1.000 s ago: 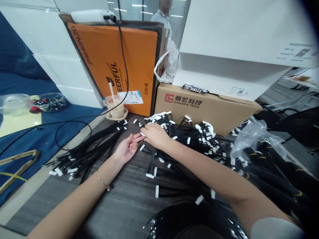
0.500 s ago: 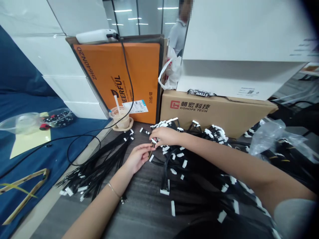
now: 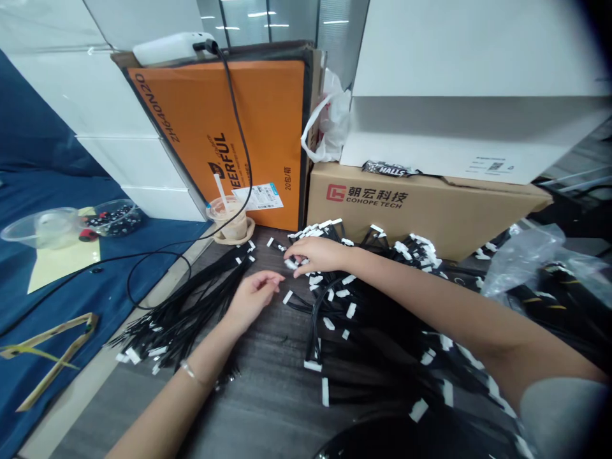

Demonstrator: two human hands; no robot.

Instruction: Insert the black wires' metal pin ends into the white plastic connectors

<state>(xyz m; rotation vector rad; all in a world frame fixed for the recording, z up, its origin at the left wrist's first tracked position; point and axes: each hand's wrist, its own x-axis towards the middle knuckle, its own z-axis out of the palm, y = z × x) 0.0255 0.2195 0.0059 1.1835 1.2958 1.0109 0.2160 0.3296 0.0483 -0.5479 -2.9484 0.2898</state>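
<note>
My left hand (image 3: 253, 298) is over the dark table, thumb and fingers drawn together at the tips. Whatever may be between them is too small or hidden to make out. To its right, my right hand (image 3: 318, 254) has its fingers curled at a white connector (image 3: 290, 263), which shows under the fingertips. A small gap separates the two hands. Black cables with white connectors (image 3: 313, 331) lie beneath and beside my right forearm. On the left, a bundle of black cables (image 3: 191, 319) spreads towards the table edge, with bare-looking ends and some white connectors.
A drink cup with a straw (image 3: 234, 220) stands behind the left bundle. Behind it lean an orange box (image 3: 268, 127) and a brown carton (image 3: 373, 210). A black cord (image 3: 191, 239) loops across the left edge. Clear plastic bags (image 3: 526, 261) lie at right.
My hands have come apart; the left has drawn back to the left. The thin yellow strand between them no longer shows. The view has shifted slightly, and the person behind the boxes is out of sight.
</note>
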